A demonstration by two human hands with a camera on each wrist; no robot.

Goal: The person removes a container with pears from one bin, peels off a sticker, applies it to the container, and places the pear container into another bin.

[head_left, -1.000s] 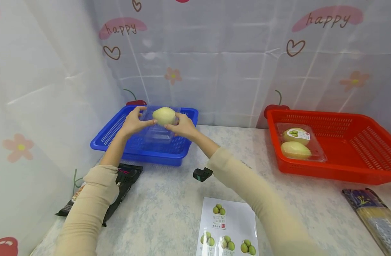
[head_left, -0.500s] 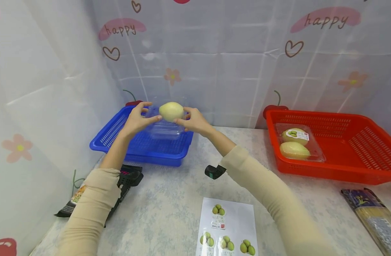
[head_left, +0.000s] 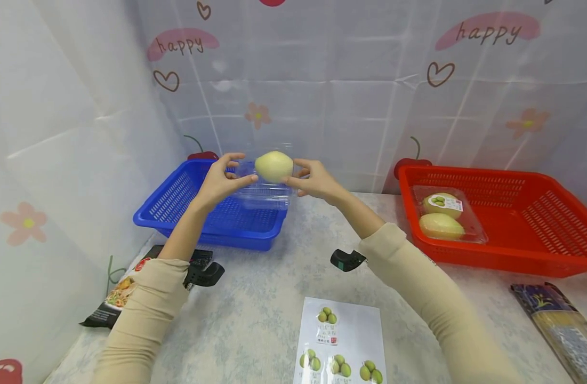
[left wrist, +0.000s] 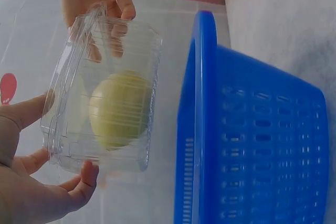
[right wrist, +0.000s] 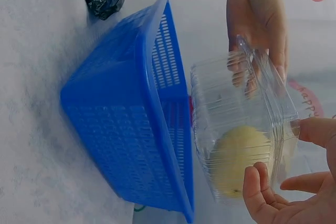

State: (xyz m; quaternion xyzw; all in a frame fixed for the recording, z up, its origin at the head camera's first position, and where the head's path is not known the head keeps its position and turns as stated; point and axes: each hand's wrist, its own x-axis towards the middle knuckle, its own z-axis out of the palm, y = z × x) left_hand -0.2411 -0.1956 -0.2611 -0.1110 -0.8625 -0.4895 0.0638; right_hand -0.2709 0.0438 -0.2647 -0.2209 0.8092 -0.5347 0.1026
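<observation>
Evidently, I see the left hand (head_left: 221,184) and right hand (head_left: 319,181) gripping opposite ends of the clamshell box (right wrist: 226,103). Its long axis spans between them.

A black packet (head_left: 114,303) lies at left, a long packet (head_left: 561,326) at right.

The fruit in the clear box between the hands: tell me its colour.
The fruit is pale yellow; it shows best in the head view.
</observation>
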